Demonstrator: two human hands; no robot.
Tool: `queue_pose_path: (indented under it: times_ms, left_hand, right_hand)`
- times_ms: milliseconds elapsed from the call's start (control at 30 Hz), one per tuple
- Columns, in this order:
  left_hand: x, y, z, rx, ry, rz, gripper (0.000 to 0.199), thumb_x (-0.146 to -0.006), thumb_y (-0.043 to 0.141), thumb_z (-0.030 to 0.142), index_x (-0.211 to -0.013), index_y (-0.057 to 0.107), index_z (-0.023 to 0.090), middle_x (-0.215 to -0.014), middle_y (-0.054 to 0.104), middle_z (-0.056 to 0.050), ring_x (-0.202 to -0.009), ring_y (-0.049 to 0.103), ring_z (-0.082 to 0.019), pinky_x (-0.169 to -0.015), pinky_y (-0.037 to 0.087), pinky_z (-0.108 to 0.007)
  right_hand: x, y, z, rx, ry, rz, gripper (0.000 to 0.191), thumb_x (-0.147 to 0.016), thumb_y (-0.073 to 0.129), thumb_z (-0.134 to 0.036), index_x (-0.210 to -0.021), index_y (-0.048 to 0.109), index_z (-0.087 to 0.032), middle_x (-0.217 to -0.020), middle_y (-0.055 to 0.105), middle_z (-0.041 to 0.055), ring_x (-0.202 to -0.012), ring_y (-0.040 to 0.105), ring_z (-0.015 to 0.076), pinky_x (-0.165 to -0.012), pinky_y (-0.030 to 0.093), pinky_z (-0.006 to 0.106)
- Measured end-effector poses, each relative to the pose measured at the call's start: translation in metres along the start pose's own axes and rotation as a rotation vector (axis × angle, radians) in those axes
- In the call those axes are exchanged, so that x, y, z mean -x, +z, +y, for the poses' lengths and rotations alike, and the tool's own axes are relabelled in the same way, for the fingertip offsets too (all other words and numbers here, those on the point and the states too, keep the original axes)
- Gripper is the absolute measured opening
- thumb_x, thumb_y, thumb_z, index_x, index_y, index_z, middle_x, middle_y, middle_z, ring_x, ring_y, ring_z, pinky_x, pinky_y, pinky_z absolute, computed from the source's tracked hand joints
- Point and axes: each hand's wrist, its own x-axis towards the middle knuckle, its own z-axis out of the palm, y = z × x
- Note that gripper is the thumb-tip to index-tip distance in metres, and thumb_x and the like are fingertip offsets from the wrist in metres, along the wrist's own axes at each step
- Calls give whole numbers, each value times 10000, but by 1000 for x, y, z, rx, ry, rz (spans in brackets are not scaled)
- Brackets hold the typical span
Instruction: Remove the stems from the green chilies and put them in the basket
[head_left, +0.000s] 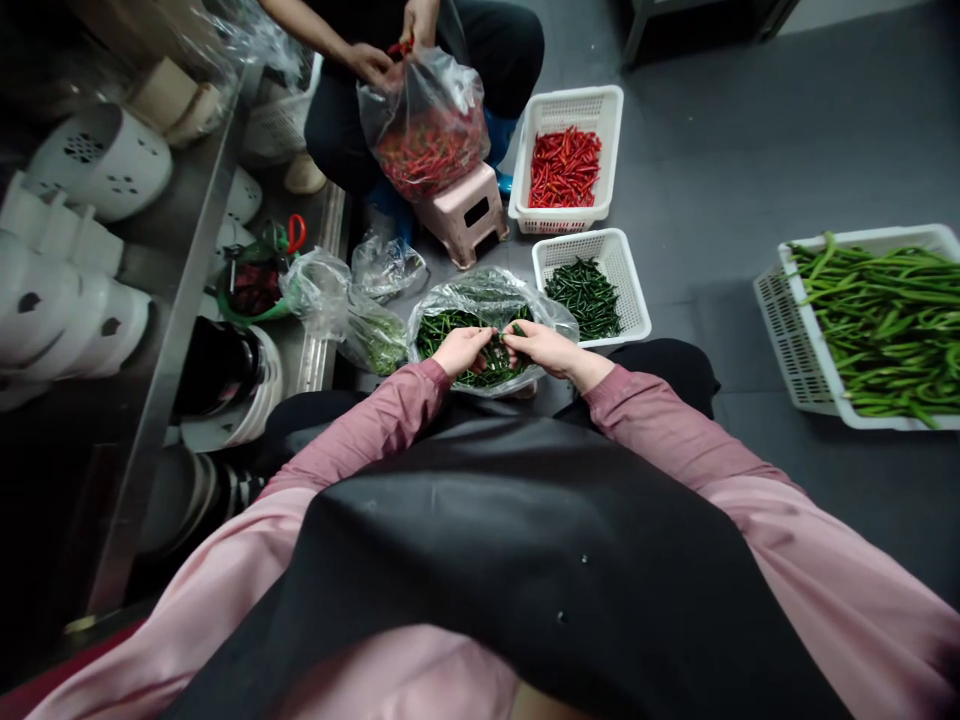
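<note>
Your left hand (463, 350) and right hand (546, 348) meet over the open mouth of a clear plastic bag (480, 300) of green chillies (442, 328) that sits on the grey floor (712, 150) just in front of your knees. Both hands are curled, fingertips pinched together on a green chilli (517, 330) between them; only a small tip of it shows, so you cannot tell how much of it each hand has. The lower part of the bag is hidden behind your hands and black apron (480, 560). Just beyond the bag to the right, a small white basket (626, 300) holds loose green chillies, and past it a second white basket (600, 110) holds red ones. At the right edge of the floor a larger white basket (795, 350) of long green beans is cut off by the frame. Across from you another person, seen only from the chest down, has both hands (371, 62) at the top of a clear bag of red chillies (424, 130) above a pink stool (461, 215). On the left, steel shelving (176, 330) holds white crockery, dim and hard to make out.
</note>
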Motion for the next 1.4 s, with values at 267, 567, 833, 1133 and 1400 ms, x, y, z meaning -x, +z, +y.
queue_pose_path:
  times_ms: [267, 567, 833, 1133, 1400]
  left_hand:
    - [-14, -5, 20, -446, 188, -63, 501, -938, 346, 496, -948, 676, 119, -616, 613, -36, -531, 565, -120, -529, 440, -225]
    - [-61, 12, -43, -1608, 596, -402, 243, -816, 498, 117, -845, 737, 146, -982, 702, -138, -1050, 558, -237, -890, 397, -362]
    - [-83, 41, -47, -1666, 475, -401, 262, -770, 520, 131, -923, 732, 156, -1026, 698, -115, -1069, 564, -237, -934, 384, -337]
    - [-51, -20, -11, -1290, 699, -237, 267, -763, 551, 239, -993, 675, 190, -1023, 650, -68, -903, 614, -182, -787, 462, -259]
    - [-26, -29, -22, -355, 235, -9, 160, -737, 633, 260, -667, 526, 164, -499, 528, 36, -482, 539, -109, -498, 443, -222]
  right_hand:
    - [-17, -5, 4, -47, -14, 216, 175, -717, 697, -220, -762, 542, -152, -608, 536, -46, -457, 407, 46, -418, 316, 185]
    - [-4, -12, -8, -216, 101, 114, 59, -790, 601, -106, -799, 561, -148, -621, 565, -11, -496, 513, 86, -479, 424, 217]
    - [-7, -15, -2, -123, 94, 194, 80, -747, 608, -120, -739, 537, -154, -557, 481, -51, -435, 402, 53, -408, 326, 187]
    - [-9, -16, 0, 46, 54, 271, 132, -641, 692, -179, -694, 577, -140, -513, 461, -60, -421, 344, 46, -408, 267, 202]
    - [-14, -9, 9, 391, 16, 257, 227, -680, 704, -296, -827, 708, -124, -635, 583, -19, -508, 389, 56, -509, 329, 209]
